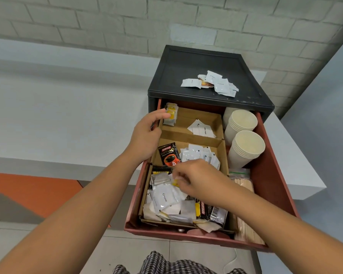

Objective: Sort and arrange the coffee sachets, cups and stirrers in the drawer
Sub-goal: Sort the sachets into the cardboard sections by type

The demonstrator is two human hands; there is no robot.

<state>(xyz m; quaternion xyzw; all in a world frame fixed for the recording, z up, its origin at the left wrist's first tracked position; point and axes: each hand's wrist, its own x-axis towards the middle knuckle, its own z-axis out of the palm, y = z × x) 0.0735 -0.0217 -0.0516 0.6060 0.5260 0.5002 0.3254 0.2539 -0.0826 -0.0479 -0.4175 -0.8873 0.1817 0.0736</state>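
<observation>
Head view, left to right: the left hand (147,133) reaches into the far-left cardboard compartment of the red drawer (273,175). Its thumb lies on the tea bag stack (171,115) and its fingers curl round the stack's outer side, so it appears to pinch the stack narrowly. Just below that wrist, a Kopiko Supremo sachet (169,154) stands upright in the middle compartment.

Nearer the person, the mixed pile (166,202) of Cream sachets, tea bags and dark coffee sachets fills the front compartment. The right hand (196,178) hangs over this pile with its fingertips drawn together on a yellow-tagged tea bag (175,182). How much of the bag it holds is hidden.

Beyond the right hand's knuckles sit the white sachets (201,156), and farther back the white sugar sachets (201,129). To the right of that hand, two stacks of paper cups (246,135) lie tilted against the drawer wall. A bagged bundle of wooden stirrers (244,182) runs alongside the forearm. More Cream sachets (212,84) lie loose on the black cabinet (186,66), well beyond both hands.

Tea bags are probably feather-light, soft and easily torn, so a gentle fingertip pinch on the paper body or tag should suit. Foil sachets likely slip, and are best taken by a crimped edge. Nested cups crush easily, so each stack is best held around its side.
</observation>
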